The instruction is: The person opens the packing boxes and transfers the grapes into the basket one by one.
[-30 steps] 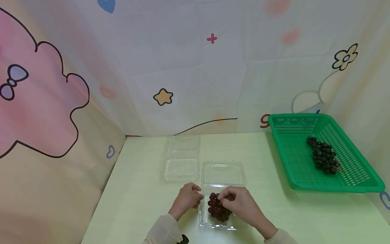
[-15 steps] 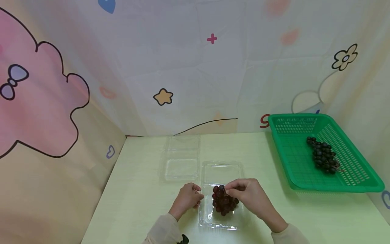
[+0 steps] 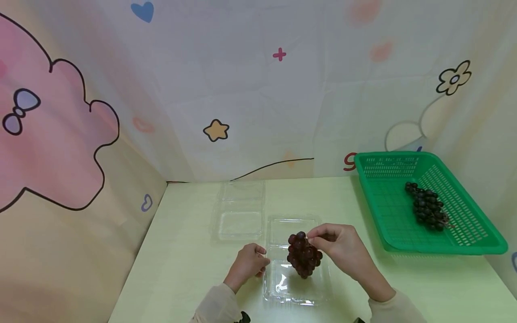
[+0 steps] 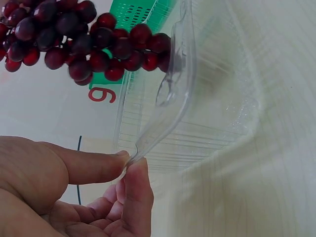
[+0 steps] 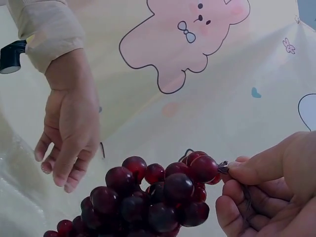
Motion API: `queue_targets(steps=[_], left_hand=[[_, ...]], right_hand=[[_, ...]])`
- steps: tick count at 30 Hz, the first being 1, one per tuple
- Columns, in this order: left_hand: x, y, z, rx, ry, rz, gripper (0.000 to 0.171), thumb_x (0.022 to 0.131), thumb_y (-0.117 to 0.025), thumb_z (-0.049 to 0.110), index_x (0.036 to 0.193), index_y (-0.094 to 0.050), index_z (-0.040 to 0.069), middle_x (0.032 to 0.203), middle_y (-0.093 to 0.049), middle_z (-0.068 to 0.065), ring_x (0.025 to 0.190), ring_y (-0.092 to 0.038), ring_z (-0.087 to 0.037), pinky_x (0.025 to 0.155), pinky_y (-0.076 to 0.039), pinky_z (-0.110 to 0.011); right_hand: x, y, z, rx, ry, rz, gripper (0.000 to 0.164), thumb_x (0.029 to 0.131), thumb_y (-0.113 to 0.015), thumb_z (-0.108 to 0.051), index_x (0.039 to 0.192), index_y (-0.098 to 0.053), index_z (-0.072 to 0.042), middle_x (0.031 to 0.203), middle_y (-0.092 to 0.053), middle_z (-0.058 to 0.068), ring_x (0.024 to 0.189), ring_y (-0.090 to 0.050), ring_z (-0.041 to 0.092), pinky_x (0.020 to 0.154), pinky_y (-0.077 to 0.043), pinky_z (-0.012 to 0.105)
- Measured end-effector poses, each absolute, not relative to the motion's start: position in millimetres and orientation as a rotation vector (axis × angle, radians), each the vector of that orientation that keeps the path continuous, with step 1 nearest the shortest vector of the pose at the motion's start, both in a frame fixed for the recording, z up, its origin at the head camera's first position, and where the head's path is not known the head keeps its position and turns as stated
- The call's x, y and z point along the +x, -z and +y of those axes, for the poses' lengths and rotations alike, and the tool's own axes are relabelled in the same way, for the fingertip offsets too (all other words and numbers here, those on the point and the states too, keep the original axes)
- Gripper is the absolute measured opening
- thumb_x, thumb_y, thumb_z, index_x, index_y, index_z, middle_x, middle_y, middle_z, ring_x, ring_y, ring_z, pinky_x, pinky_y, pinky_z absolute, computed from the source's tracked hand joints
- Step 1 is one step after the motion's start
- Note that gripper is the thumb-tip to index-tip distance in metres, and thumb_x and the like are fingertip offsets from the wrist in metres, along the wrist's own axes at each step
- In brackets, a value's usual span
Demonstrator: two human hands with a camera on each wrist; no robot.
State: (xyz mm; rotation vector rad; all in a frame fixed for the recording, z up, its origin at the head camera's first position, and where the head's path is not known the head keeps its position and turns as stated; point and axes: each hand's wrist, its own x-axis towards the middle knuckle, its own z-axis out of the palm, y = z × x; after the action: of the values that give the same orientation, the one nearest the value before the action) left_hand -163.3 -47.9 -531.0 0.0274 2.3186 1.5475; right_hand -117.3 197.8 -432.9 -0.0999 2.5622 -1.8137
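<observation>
A bunch of dark red grapes (image 3: 304,255) hangs over a clear plastic clamshell box (image 3: 278,287) that lies with its lid folded back. My right hand (image 3: 343,249) pinches the grapes by the stem at the top; the right wrist view shows thumb and finger on the stem end (image 5: 223,167). At the box's left side, my left hand (image 3: 247,264) pinches the rim between thumb and finger, as the left wrist view shows at the plastic edge (image 4: 143,143). In that view the grapes (image 4: 98,44) are above the box, partly behind its rim.
A second clear clamshell box (image 3: 241,224) lies unfolded behind and to the left. On the right stands a green plastic basket (image 3: 383,215) holding a bunch of black grapes (image 3: 429,208). A printed curtain (image 3: 250,89) hangs along the back edge of the table (image 3: 186,251).
My right hand has lifted the red grapes up out of the box and moved them slightly right and away from me. The left hand has stayed at the box's rim.
</observation>
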Motion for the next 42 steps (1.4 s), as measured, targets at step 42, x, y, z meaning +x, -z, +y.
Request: queue_targets(steps=[42], left_hand=[[-164, 531, -49, 0.009, -1.537, 2.298, 0.017, 0.089, -0.068, -0.007, 0.103, -0.060, -0.006, 0.076, -0.065, -0.015, 0.056, -0.056, -0.012, 0.052, -0.054, -0.023]], right_hand=[[-108, 383, 208, -0.286, 1.895, 2.677, 0.005, 0.093, -0.076, -0.004, 0.097, -0.077, -0.004, 0.096, -0.075, 0.007, 0.080, -0.069, 0.014, 0.071, -0.055, 0.024]])
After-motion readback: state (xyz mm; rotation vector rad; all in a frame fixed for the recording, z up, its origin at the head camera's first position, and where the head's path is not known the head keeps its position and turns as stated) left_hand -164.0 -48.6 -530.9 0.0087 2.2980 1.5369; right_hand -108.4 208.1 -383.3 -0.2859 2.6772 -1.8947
